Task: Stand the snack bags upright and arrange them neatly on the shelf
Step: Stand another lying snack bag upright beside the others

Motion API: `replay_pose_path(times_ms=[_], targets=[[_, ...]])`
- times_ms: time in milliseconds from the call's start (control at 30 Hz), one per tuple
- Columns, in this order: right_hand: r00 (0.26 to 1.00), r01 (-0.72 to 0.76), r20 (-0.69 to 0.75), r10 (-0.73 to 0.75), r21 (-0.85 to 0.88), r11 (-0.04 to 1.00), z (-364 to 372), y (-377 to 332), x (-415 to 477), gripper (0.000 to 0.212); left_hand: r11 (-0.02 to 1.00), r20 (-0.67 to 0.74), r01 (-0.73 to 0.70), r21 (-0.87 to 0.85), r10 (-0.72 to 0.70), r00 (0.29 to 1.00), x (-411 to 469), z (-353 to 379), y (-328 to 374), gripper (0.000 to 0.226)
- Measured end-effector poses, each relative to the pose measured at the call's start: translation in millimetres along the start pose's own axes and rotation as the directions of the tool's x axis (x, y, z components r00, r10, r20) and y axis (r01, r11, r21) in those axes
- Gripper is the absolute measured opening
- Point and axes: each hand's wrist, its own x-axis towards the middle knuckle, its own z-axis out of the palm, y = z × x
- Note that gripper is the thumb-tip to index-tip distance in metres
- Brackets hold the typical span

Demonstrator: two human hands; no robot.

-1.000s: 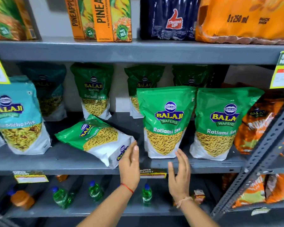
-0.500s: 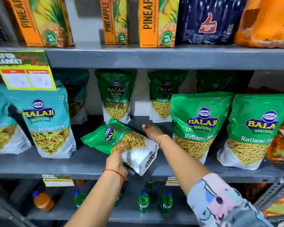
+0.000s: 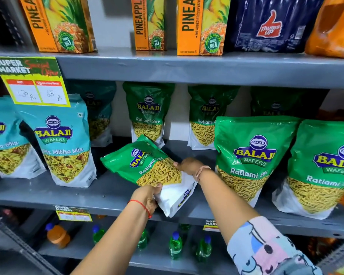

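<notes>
A green Ratlami Sev bag [image 3: 147, 165] lies tilted on the grey middle shelf [image 3: 87, 193], top to the upper left, white bottom at the front edge. My left hand [image 3: 147, 197] grips its lower front edge. My right hand [image 3: 189, 165] holds its right side. To the right, two green Ratlami Sev bags [image 3: 252, 155] [image 3: 322, 169] stand upright at the front. More green bags [image 3: 148, 114] [image 3: 207, 118] stand at the back. Teal Mitha Mix bags [image 3: 64, 141] [image 3: 2, 139] stand to the left.
Pineapple juice cartons [image 3: 199, 24] and a dark Thums Up pack [image 3: 270, 24] fill the shelf above. A price sign [image 3: 32, 82] hangs from that shelf's edge. Green bottles [image 3: 175, 245] and an orange bottle [image 3: 58, 235] stand on the shelf below. Orange snack bags sit at the far right.
Both hands came from the shelf front onto the lying green bag and took hold of it. The bag's top is now raised a little. The view shifted left and closer.
</notes>
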Motion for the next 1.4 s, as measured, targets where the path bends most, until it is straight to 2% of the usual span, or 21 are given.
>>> replay_pose_path(times_ms=[67, 100, 167, 267, 367, 433, 567, 733, 800, 867, 900, 967, 1033, 1133, 1233, 1400], targets=[[0.997, 0.047, -0.064, -0.032, 0.254, 0.966, 4.4, 6.9, -1.3, 0.05, 0.99, -0.041, -0.067, 0.127, 0.073, 0.997, 5.8, -4.8, 3.0, 0.014], [0.993, 0.083, -0.105, -0.045, 0.397, 0.914, 7.0, 9.0, -3.0, 0.041, 0.982, -0.059, -0.105, 0.16, 0.115, 0.992, 8.5, -6.4, 6.1, 0.017], [0.982, 0.161, -0.18, -0.064, 0.597, 0.786, 12.7, 12.1, -4.2, 0.024, 0.966, -0.072, -0.205, 0.157, 0.218, 0.973, 15.7, -6.7, 11.7, 0.004], [0.955, 0.243, -0.296, -0.025, 0.731, 0.638, 24.2, 18.2, 1.2, 0.024, 0.926, -0.074, -0.348, 0.144, 0.361, 0.93, 23.5, -4.9, 21.0, 0.019], [0.948, 0.251, -0.316, 0.035, 0.812, 0.526, 33.0, 21.5, 6.2, 0.036, 0.85, -0.007, -0.446, 0.279, 0.466, 0.885, 32.7, -8.3, 31.3, 0.029], [0.947, 0.261, -0.32, 0.039, 0.832, 0.49, 36.7, 21.9, 7.9, 0.034, 0.815, 0.048, -0.499, 0.294, 0.509, 0.86, 40.3, -11.6, 36.3, 0.033], [0.928, 0.324, -0.373, 0.007, 0.817, 0.477, 50.0, 23.2, 13.7, 0.034, 0.793, 0.115, -0.56, 0.238, 0.55, 0.828, 54.4, -17.7, 40.0, 0.047], [0.917, 0.357, -0.398, -0.002, 0.82, 0.448, 65.6, 28.7, 17.7, 0.036, 0.76, 0.24, -0.585, 0.283, 0.534, 0.811, 62.8, -26.4, 42.1, 0.047], [0.926, 0.344, -0.377, -0.016, 0.827, 0.445, 65.5, 30.7, 16.4, 0.043, 0.751, 0.295, -0.58, 0.314, 0.503, 0.812, 65.1, -30.0, 44.3, 0.046], [0.935, 0.328, -0.352, -0.04, 0.818, 0.473, 64.6, 33.9, 17.5, 0.06, 0.743, 0.331, -0.57, 0.349, 0.472, 0.817, 69.2, -33.2, 44.5, 0.043], [0.939, 0.326, -0.337, -0.07, 0.806, 0.495, 64.1, 34.7, 17.9, 0.061, 0.737, 0.333, -0.567, 0.368, 0.464, 0.821, 71.5, -34.2, 43.4, 0.041], [0.941, 0.332, -0.317, -0.122, 0.785, 0.523, 64.6, 33.6, 17.7, 0.047, 0.727, 0.321, -0.561, 0.396, 0.462, 0.827, 75.6, -35.4, 40.9, 0.042], [0.938, 0.336, -0.332, -0.103, 0.79, 0.512, 66.1, 31.9, 12.3, 0.036, 0.728, 0.302, -0.548, 0.412, 0.458, 0.836, 79.2, -35.4, 39.2, 0.044], [0.922, 0.36, -0.383, -0.054, 0.799, 0.481, 76.4, 36.6, -1.0, 0.036, 0.731, 0.305, -0.522, 0.44, 0.425, 0.852, 78.3, -33.7, 35.4, 0.042], [0.911, 0.365, -0.411, -0.033, 0.766, 0.529, 86.1, 42.5, -17.5, 0.037, 0.722, 0.33, -0.505, 0.473, 0.386, 0.861, 68.5, -33.9, 27.9, 0.037], [0.902, 0.348, -0.431, 0.013, 0.746, 0.568, 93.3, 46.1, -36.3, 0.039, 0.696, 0.34, -0.492, 0.523, 0.359, 0.869, 57.3, -38.2, 18.9, 0.045]])
